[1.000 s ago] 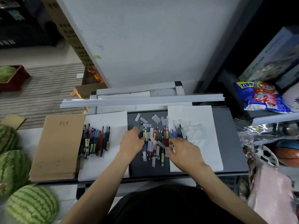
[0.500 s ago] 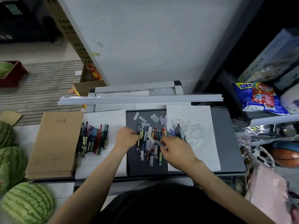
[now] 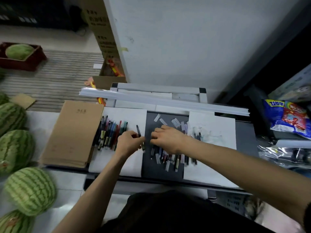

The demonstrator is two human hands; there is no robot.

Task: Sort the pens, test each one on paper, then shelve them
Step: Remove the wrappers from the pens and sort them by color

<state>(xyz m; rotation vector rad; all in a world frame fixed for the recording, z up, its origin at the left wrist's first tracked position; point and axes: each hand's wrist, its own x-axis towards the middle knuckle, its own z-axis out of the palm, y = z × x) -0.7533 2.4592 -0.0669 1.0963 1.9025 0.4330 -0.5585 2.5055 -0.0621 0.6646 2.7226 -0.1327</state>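
**A:** What lies off the surface's left edge?

**B:** Watermelons [image 3: 15, 148] on the floor. At the left edge itself is a stack of brown notebooks [image 3: 72, 133].

**A:** And just beside the stack?

**B:** The left sheet of paper [image 3: 127, 115]. The sorted pens [image 3: 109, 135] lie side by side in a row on it, close against the notebooks and pointing toward the far edge.

**A:** Where is the left hand?

**B:** The left hand [image 3: 128, 142] is over that sheet's right side. Its fingers [image 3: 140, 139] are curled round a dark pen [image 3: 138, 131], with the pen's end sticking out toward the far edge.

**A:** And the middle of the surface?

**B:** The surface [image 3: 161, 172] is bare dark grey there. The loose pens [image 3: 176, 161] lie on it in a jumble, and clear caps [image 3: 175, 122] are scattered nearer the far edge.

**A:** What about the right hand?

**B:** The right hand [image 3: 168, 138] is palm down on the pile. Its fingers [image 3: 156, 131] are bent into the pens, but I cannot tell whether they grip one.

**A:** What is further right?

**B:** The right sheet of paper [image 3: 215, 158], with faint scribbles on its far part and a few pens at its left margin. A snack bag [image 3: 286, 118] lies beyond the right edge.
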